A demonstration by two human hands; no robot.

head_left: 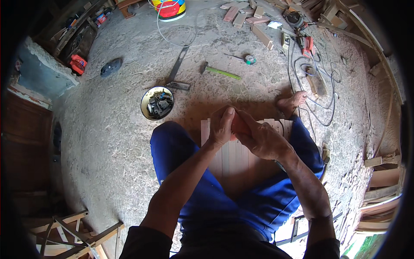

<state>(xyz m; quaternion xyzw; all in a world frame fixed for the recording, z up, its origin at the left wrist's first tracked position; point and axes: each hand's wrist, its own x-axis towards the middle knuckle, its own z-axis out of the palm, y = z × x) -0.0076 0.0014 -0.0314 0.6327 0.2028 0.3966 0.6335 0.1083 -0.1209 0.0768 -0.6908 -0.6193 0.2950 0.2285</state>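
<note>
Only partly visible, a dull reddish-orange piece (240,125)

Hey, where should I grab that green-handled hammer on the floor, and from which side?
Probably best around the right end of the hammer's green handle, coming from above on the near right side: the dark head lies at the left, while the long, slim handle slants rightward and slightly toward you.
</note>
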